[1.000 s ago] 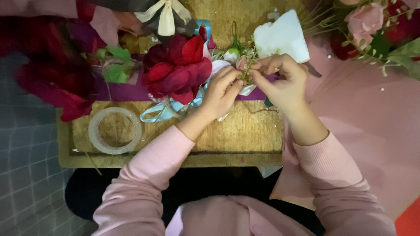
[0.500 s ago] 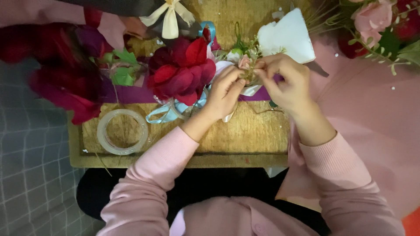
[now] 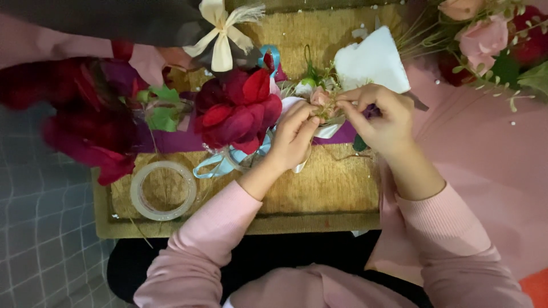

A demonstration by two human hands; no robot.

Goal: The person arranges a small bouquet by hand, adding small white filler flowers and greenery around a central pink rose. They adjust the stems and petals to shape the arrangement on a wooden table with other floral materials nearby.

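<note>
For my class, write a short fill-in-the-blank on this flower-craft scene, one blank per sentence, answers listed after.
1. The left hand and right hand pinch a small pink ____ between their fingertips.
2. The roll of clear tape lies on the woven ____.
3. The big flower left of the hands is dark ____.
4. Both sleeves are ____.

Missing words: flower; mat; red; pink

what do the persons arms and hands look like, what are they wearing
Both arms are in long pink ribbed-knit sleeves with snug cuffs ending at the wrists. The left hand and right hand are bare: no gloves, and no rings, watch or bracelet show from this view.
</note>
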